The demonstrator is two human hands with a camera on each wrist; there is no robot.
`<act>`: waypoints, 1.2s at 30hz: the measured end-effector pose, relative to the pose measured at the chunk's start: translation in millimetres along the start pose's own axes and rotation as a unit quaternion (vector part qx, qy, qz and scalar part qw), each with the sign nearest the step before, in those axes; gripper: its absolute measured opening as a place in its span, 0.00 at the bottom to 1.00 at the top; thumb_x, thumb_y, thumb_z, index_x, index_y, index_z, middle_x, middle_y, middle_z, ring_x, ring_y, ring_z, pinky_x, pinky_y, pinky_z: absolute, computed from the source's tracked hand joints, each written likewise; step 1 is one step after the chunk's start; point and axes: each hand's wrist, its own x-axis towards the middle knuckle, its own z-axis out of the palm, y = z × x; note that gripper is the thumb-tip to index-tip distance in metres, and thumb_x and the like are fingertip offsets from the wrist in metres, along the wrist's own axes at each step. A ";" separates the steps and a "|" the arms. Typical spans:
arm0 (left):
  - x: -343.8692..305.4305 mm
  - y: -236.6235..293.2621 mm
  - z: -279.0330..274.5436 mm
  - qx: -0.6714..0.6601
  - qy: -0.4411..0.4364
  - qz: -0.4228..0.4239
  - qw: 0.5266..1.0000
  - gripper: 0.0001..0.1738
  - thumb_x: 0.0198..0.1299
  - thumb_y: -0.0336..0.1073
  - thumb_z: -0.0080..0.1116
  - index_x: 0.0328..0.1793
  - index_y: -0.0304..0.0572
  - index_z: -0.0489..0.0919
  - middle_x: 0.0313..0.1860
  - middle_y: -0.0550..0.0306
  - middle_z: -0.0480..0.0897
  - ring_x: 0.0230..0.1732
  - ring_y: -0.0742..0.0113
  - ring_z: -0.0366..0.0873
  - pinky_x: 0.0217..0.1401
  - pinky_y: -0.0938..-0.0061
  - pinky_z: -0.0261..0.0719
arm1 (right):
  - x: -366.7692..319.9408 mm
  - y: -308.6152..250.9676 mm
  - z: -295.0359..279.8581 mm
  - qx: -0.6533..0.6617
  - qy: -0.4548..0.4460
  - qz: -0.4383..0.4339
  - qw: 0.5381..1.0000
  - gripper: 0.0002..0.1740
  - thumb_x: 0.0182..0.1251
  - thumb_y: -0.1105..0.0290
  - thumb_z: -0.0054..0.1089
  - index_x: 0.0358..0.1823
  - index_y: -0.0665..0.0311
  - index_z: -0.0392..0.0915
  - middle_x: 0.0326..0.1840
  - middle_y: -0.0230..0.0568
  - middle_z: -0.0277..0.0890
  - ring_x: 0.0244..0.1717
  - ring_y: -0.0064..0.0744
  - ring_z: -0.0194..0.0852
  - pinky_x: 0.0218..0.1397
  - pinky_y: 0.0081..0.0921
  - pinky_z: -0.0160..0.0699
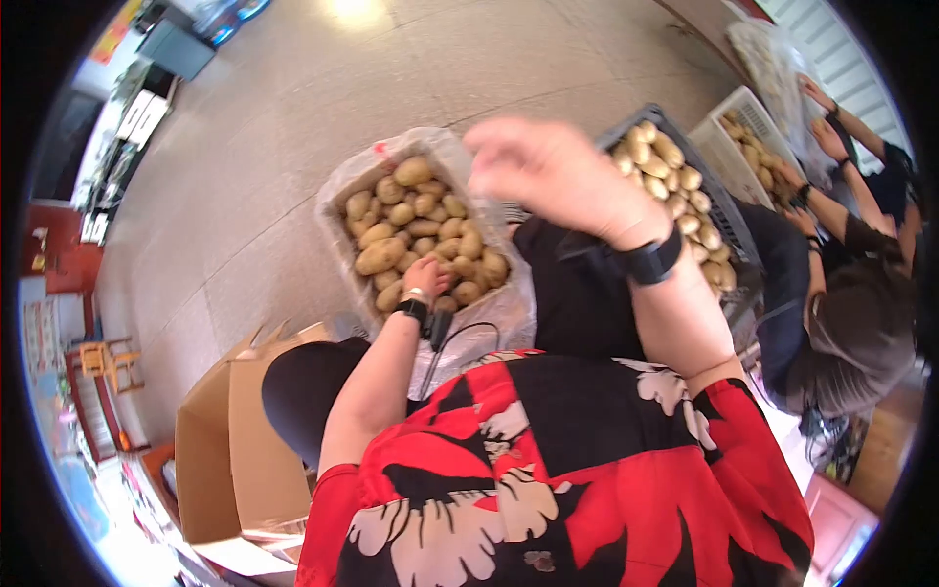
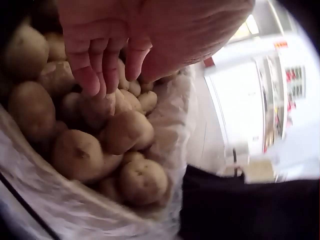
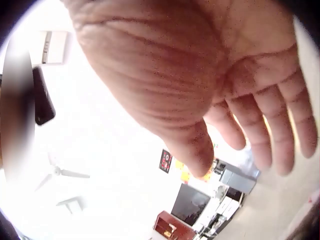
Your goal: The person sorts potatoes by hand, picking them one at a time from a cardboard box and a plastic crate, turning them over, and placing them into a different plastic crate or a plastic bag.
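Below me stands a box lined with pale plastic (image 1: 337, 210), filled with potatoes (image 1: 396, 215). My left hand (image 1: 427, 280) reaches into its near side. Seen from the left wrist, that hand (image 2: 120, 45) hangs over the pile with loosely bent fingers, fingertips right at a potato (image 2: 96, 111) and not wrapped round it. My right hand (image 1: 558, 176) is raised in the air between this box and a dark crate (image 1: 738, 225) of potatoes (image 1: 675, 181). The right wrist view shows its palm (image 3: 165, 65) bare, with the fingers extended and nothing held.
On the right, another person's arms (image 1: 866, 132) reach near a white crate (image 1: 719, 137) of potatoes and a clear plastic bag (image 1: 773, 73). An open cardboard box (image 1: 259, 440) stands at my left. A dark cable (image 1: 460, 331) runs near my left wrist. Tiled floor (image 1: 284, 127) stretches ahead.
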 end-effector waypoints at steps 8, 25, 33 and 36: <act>-26.7 -1.9 -3.9 0.589 0.078 0.268 0.759 0.27 0.51 0.42 0.58 0.59 0.46 0.74 0.56 0.38 0.74 0.57 0.42 0.71 0.62 0.58 0.69 | -148.8 142.9 -125.7 -0.216 0.269 0.241 0.907 0.17 0.58 0.59 0.59 0.39 0.66 0.78 0.31 0.52 0.79 0.35 0.41 0.81 0.39 0.34 0.77; -44.4 -14.5 7.7 0.624 -0.030 0.223 0.748 0.30 0.51 0.42 0.59 0.63 0.47 0.72 0.55 0.36 0.74 0.56 0.43 0.72 0.61 0.60 0.71 | -280.2 296.8 -44.3 -0.327 0.078 0.504 0.796 0.29 0.51 0.60 0.65 0.52 0.65 0.66 0.51 0.59 0.71 0.53 0.53 0.73 0.54 0.41 0.73; -55.1 11.5 21.3 0.575 0.005 0.242 0.782 0.25 0.53 0.42 0.58 0.57 0.41 0.76 0.48 0.40 0.80 0.51 0.47 0.78 0.55 0.64 0.75 | -268.4 282.9 -43.4 -0.229 0.130 0.539 0.800 0.35 0.41 0.56 0.66 0.53 0.68 0.70 0.45 0.58 0.77 0.47 0.45 0.79 0.50 0.34 0.77; -44.7 27.4 25.4 0.479 0.001 0.252 0.841 0.23 0.58 0.41 0.55 0.57 0.38 0.75 0.43 0.44 0.82 0.41 0.52 0.82 0.47 0.67 0.78 | -247.7 250.9 -55.0 -0.041 0.212 0.509 0.833 0.35 0.42 0.57 0.68 0.51 0.70 0.70 0.36 0.53 0.79 0.34 0.40 0.81 0.39 0.30 0.79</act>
